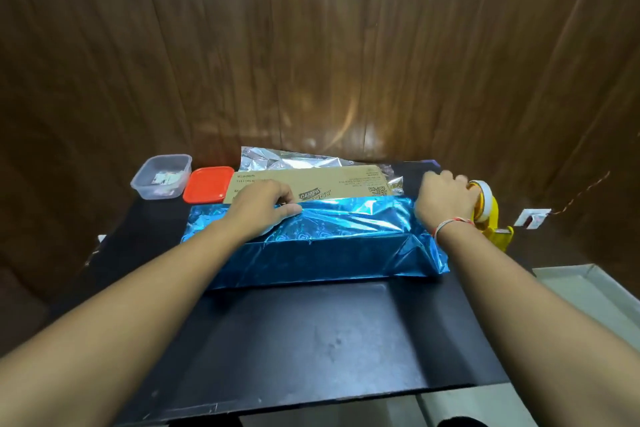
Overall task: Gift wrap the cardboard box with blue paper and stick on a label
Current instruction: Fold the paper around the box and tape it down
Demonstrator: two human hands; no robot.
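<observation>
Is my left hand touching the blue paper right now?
Touching. The head view shows the left hand lying on the blue paper atop the box, its thumb and fingers pinching the paper's edge.

Glossy blue foil paper over matt brown cardboard box.
</observation>
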